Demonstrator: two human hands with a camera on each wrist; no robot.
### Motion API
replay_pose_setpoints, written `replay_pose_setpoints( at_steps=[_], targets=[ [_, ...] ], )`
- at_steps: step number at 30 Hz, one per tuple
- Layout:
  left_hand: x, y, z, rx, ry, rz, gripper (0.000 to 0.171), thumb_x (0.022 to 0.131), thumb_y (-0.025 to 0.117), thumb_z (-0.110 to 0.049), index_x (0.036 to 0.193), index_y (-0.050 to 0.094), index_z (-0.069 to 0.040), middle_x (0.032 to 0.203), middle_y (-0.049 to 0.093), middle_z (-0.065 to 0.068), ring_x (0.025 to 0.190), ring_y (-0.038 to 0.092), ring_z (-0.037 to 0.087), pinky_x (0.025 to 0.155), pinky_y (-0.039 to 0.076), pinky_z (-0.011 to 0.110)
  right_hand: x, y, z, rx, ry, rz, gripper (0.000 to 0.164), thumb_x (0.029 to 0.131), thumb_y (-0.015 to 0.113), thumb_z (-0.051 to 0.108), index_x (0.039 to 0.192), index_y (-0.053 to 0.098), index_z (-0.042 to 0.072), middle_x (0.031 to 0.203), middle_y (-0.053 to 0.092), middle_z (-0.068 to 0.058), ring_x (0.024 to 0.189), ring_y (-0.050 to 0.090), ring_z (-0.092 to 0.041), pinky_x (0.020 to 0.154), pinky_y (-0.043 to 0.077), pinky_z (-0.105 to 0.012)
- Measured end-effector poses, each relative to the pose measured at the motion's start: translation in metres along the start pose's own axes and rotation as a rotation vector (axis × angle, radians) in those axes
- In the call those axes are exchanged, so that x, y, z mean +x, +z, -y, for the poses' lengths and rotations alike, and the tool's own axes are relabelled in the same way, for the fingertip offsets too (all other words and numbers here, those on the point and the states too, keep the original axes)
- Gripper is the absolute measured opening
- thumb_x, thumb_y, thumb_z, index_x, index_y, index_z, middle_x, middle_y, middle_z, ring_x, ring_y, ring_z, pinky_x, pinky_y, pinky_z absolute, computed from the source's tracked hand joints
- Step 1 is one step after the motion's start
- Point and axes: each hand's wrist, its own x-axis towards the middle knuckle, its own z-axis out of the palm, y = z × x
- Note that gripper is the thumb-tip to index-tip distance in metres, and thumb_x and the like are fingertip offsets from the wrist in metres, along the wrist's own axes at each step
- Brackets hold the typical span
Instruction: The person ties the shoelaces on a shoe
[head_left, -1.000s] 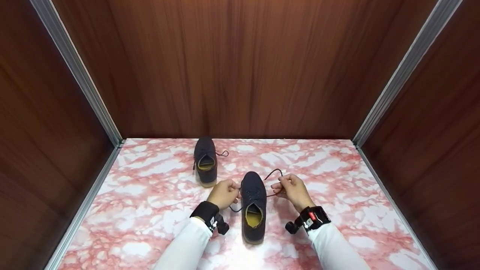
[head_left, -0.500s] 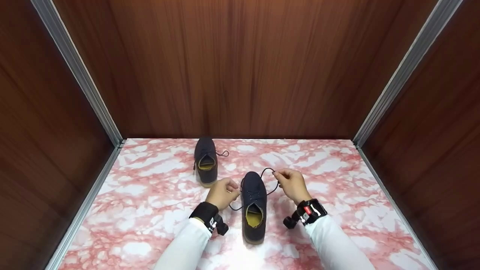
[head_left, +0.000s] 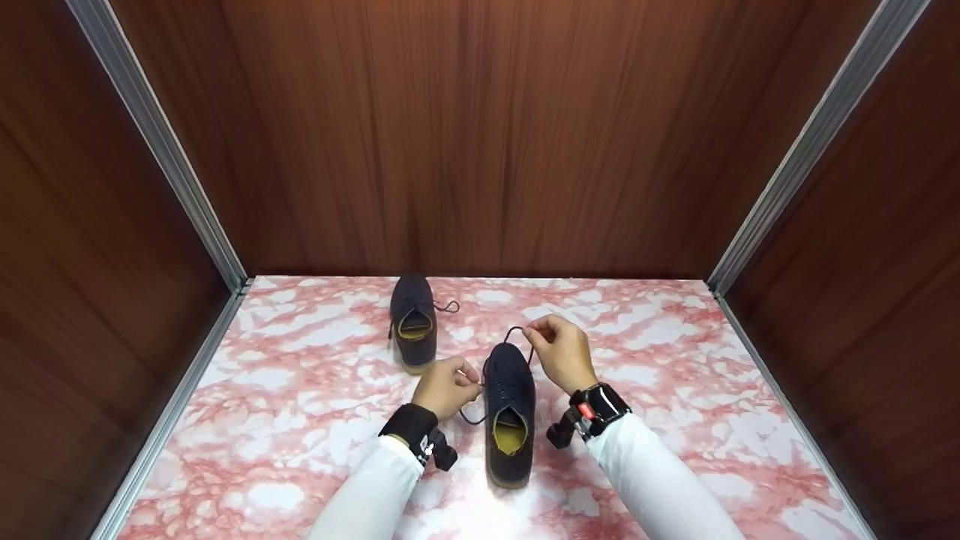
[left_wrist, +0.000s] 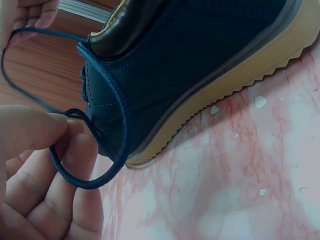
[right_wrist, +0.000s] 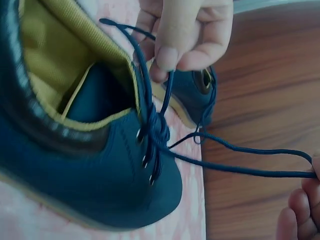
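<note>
A dark navy shoe with a yellow lining and a tan sole stands upright, its toe pointing away from me. To its left, my left hand pinches its shoelace between thumb and forefinger; a loop of the shoelace curves round beside those fingers in the left wrist view. My right hand, right of the toe, pinches another stretch of the lace. That doubled shoelace runs from the knot over the eyelets to the right hand's fingers in the right wrist view.
A matching shoe stands farther back on the left, its lace lying out to the right. Beneath both is a pink-and-white marbled surface. A brown wood-grain panel rises behind, with metal-edged side panels.
My right hand has moved left and farther forward, bringing its lace toward the toe of the near shoe. My left hand has stayed nearly in place.
</note>
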Motion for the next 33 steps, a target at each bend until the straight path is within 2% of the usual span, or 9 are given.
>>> replay_pose_setpoints(
  at_steps=[3, 7, 10, 15, 20, 23, 26, 29, 33],
  targets=[
    [0.000, 0.000, -0.001, -0.017, 0.001, 0.006, 0.013, 0.082, 0.079, -0.004, 0.089, 0.068, -0.004, 0.078, 0.079, 0.011, 0.064, 0.063, 0.003, 0.058, 0.045, 0.019, 0.001, 0.007, 0.006, 0.018, -0.030, 0.034, 0.007, 0.091, 0.081, 0.016, 0.088, 0.078, 0.011, 0.080, 0.076, -0.003, 0.071, 0.064, -0.008, 0.069, 0.050, -0.021],
    [0.002, 0.000, -0.001, -0.047, -0.017, 0.020, 0.016, 0.081, 0.079, -0.005, 0.091, 0.066, -0.002, 0.081, 0.079, 0.013, 0.064, 0.064, 0.004, 0.058, 0.045, 0.020, -0.002, 0.011, 0.009, 0.041, -0.032, 0.172, 0.006, 0.092, 0.080, 0.017, 0.087, 0.078, 0.012, 0.079, 0.075, -0.001, 0.070, 0.061, -0.006, 0.069, 0.048, -0.022],
    [0.002, 0.000, -0.001, -0.061, -0.032, 0.024, 0.019, 0.081, 0.079, -0.006, 0.093, 0.065, -0.002, 0.081, 0.079, 0.014, 0.065, 0.066, 0.006, 0.058, 0.046, 0.021, -0.004, 0.011, 0.006, 0.032, -0.029, 0.250, 0.005, 0.093, 0.079, 0.016, 0.092, 0.079, 0.010, 0.085, 0.077, -0.001, 0.077, 0.067, -0.010, 0.076, 0.053, -0.027],
    [0.003, 0.000, 0.000, -0.042, -0.049, 0.018, 0.020, 0.084, 0.081, -0.011, 0.092, 0.064, -0.006, 0.078, 0.079, 0.010, 0.059, 0.066, 0.010, 0.052, 0.046, 0.022, -0.006, 0.004, -0.007, 0.015, -0.035, 0.255, 0.007, 0.094, 0.076, 0.013, 0.096, 0.079, 0.006, 0.093, 0.079, -0.003, 0.090, 0.073, -0.018, 0.085, 0.057, -0.035],
    [0.004, -0.002, 0.000, -0.024, -0.067, 0.009, 0.019, 0.087, 0.082, -0.018, 0.090, 0.065, -0.009, 0.077, 0.079, 0.007, 0.053, 0.061, 0.010, 0.048, 0.043, 0.022, -0.011, -0.004, -0.019, -0.005, -0.070, 0.284, 0.005, 0.094, 0.076, 0.012, 0.093, 0.079, 0.008, 0.087, 0.077, -0.001, 0.080, 0.065, -0.009, 0.077, 0.052, -0.026],
    [0.004, -0.002, 0.001, -0.032, -0.072, 0.004, 0.017, 0.089, 0.081, -0.018, 0.089, 0.066, -0.009, 0.078, 0.079, 0.010, 0.056, 0.063, 0.010, 0.049, 0.042, 0.021, -0.016, -0.007, -0.022, -0.019, -0.118, 0.346, 0.004, 0.093, 0.077, 0.011, 0.093, 0.080, 0.009, 0.085, 0.075, -0.002, 0.076, 0.059, -0.007, 0.071, 0.049, -0.022],
    [0.005, -0.002, 0.002, -0.042, -0.085, -0.007, 0.013, 0.090, 0.079, -0.018, 0.087, 0.070, -0.008, 0.079, 0.080, 0.012, 0.061, 0.068, 0.011, 0.052, 0.043, 0.020, -0.021, -0.006, -0.023, -0.047, -0.168, 0.454, 0.005, 0.094, 0.077, 0.013, 0.095, 0.081, 0.011, 0.088, 0.074, -0.002, 0.078, 0.058, -0.006, 0.072, 0.049, -0.021],
    [0.005, -0.001, 0.003, -0.051, -0.092, -0.020, 0.012, 0.091, 0.078, -0.017, 0.085, 0.075, -0.007, 0.078, 0.080, 0.011, 0.065, 0.072, 0.010, 0.056, 0.046, 0.018, -0.025, -0.003, -0.024, -0.081, -0.252, 0.567, 0.010, 0.095, 0.075, 0.014, 0.101, 0.082, 0.012, 0.095, 0.078, -0.002, 0.087, 0.064, -0.009, 0.079, 0.054, -0.025],
    [0.007, 0.001, 0.004, -0.039, -0.102, -0.030, 0.014, 0.091, 0.077, -0.017, 0.081, 0.077, -0.008, 0.075, 0.080, 0.009, 0.060, 0.068, 0.004, 0.056, 0.046, 0.017, -0.031, 0.001, -0.024, -0.118, -0.365, 0.669, 0.015, 0.096, 0.074, 0.013, 0.109, 0.082, 0.013, 0.105, 0.080, -0.003, 0.097, 0.069, -0.015, 0.087, 0.056, -0.030]
  ],
)
